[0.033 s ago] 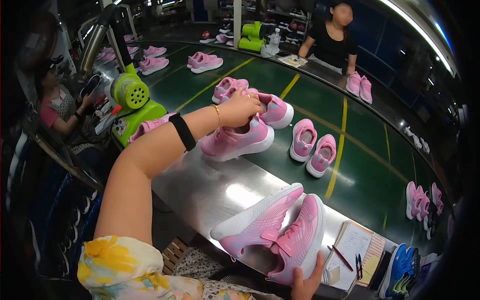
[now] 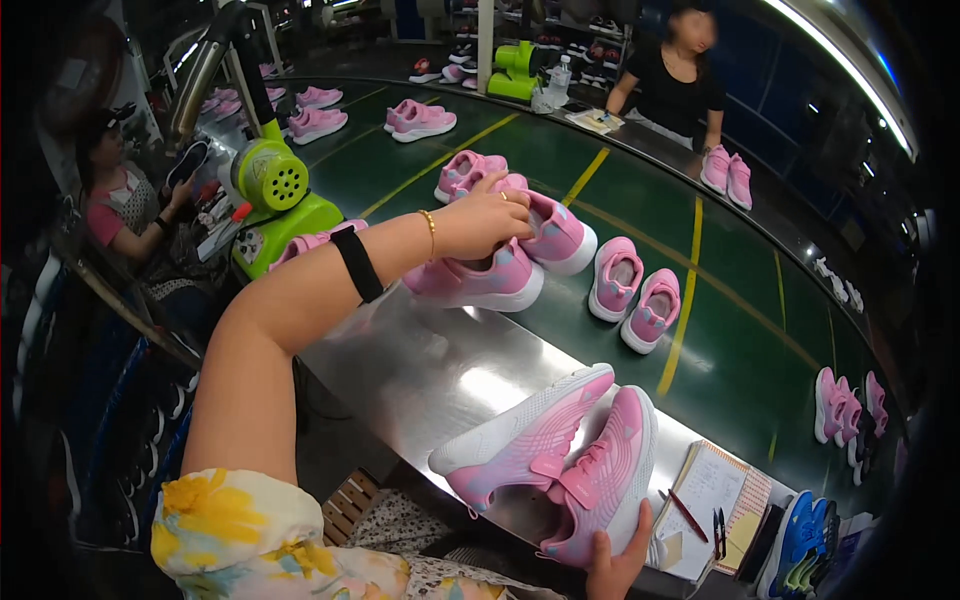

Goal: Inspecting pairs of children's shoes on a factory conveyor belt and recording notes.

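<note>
My left hand (image 2: 482, 222) is closed over the collars of two pink sneakers with white soles, its fingertips partly hidden inside. The nearer sneaker (image 2: 475, 280) sits at the bench edge; the farther sneaker (image 2: 560, 235) lies over the green belt. At the lower right, my right hand (image 2: 620, 560) grips the sole and heel of a pink strap sneaker (image 2: 610, 460), thumb and fingers round it. Against that one leans its mate (image 2: 530, 435), tipped on its side with the white sole turned outward, on the metal bench (image 2: 400, 375).
Beyond my left hand stands another pink pair (image 2: 470, 172); two more sneakers (image 2: 635, 293) rest on the belt (image 2: 740, 300). A notebook with pens (image 2: 700, 510) and blue shoes (image 2: 795, 540) lie right. A green machine (image 2: 275, 190) and a seated person are left; another person faces the belt.
The view has shifted slightly, so the scene sits a little farther right. The nearer sneaker under my left hand has moved slightly left relative to the belt. My right hand keeps its grip.
</note>
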A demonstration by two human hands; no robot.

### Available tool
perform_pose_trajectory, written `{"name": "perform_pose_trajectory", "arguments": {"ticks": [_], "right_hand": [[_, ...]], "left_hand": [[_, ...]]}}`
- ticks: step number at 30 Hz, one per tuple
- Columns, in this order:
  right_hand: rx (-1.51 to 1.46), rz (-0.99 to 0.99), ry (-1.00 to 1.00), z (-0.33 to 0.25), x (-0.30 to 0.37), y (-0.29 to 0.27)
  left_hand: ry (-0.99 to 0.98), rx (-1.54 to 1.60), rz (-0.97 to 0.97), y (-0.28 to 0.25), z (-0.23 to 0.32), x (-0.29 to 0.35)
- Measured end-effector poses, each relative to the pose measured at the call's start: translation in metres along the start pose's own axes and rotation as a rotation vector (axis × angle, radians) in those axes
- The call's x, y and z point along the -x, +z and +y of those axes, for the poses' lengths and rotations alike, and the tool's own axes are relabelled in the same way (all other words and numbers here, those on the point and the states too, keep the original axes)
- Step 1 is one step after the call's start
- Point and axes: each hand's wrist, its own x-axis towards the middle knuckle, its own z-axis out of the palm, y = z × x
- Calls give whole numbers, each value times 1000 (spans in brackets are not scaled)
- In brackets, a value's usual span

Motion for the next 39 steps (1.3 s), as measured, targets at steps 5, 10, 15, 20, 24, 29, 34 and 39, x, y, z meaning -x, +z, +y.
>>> {"name": "perform_pose_trajectory", "arguments": {"ticks": [5,10,15,20,24,29,34,39], "right_hand": [[-153,94,-14,4,-2,6],[-69,68,-70,8,-6,6],[17,46,-66,0,-7,3],[84,1,16,-23,-5,-6],[105,11,-49,-37,-4,-8],[87,-1,12,-38,-4,-6],[137,-24,56,-34,-7,-6],[165,-39,17,-35,-9,-6]], "left_hand": [[479,-49,-58,-27,45,89],[403,75,73,-33,58,155],[-275,460,-114,-35,76,185],[-445,355,-218,-25,120,184],[-539,332,-372,-23,141,171],[-642,344,-364,-16,149,144],[-698,528,-333,-53,129,150],[-893,842,-150,-139,118,224]]}}
